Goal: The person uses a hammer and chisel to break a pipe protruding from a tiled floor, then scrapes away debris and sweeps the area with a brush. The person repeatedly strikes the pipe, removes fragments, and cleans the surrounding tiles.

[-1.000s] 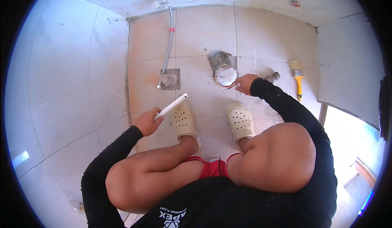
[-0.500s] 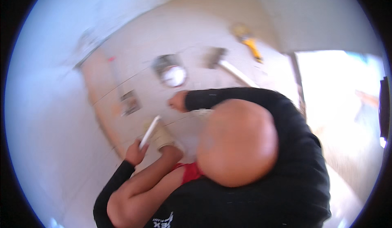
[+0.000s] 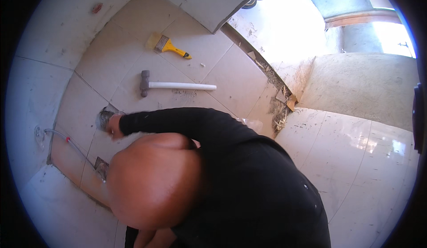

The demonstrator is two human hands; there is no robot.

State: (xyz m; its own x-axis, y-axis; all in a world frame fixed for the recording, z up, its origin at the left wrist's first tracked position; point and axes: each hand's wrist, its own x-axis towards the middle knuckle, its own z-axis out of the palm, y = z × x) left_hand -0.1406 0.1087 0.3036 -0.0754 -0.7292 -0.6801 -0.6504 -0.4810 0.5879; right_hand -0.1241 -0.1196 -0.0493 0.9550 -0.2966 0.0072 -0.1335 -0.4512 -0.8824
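Observation:
My right hand (image 3: pixel 116 127), in a black sleeve, reaches across to a rough hole (image 3: pixel 105 115) broken in the floor tiles. Its blurred fingers look curled; whatever they hold, if anything, is hidden. A large rounded patch of bare skin (image 3: pixel 153 181), apparently a bent knee, blocks the area below it. Only a bit of black left sleeve (image 3: pixel 130 237) shows at the lower edge, and my left hand is out of sight. To the right of the hole lies a hammer (image 3: pixel 182 86) with a white handle. Beyond it rests a wide brush (image 3: pixel 171 47) with a yellow handle.
A thin hose (image 3: pixel 80 149) with a red band runs from the left wall to a second hole (image 3: pixel 101 168). Broken rubble (image 3: pixel 281 97) lines the doorway strip at right. Clear plastic (image 3: pixel 253 123) lies behind my arm. A wall corner (image 3: pixel 213 26) juts in at the top.
The view has swung right, bringing the doorway and rubble into sight. My right hand now is at the hole. My left hand, earlier holding a white stick-like thing, has gone out of sight.

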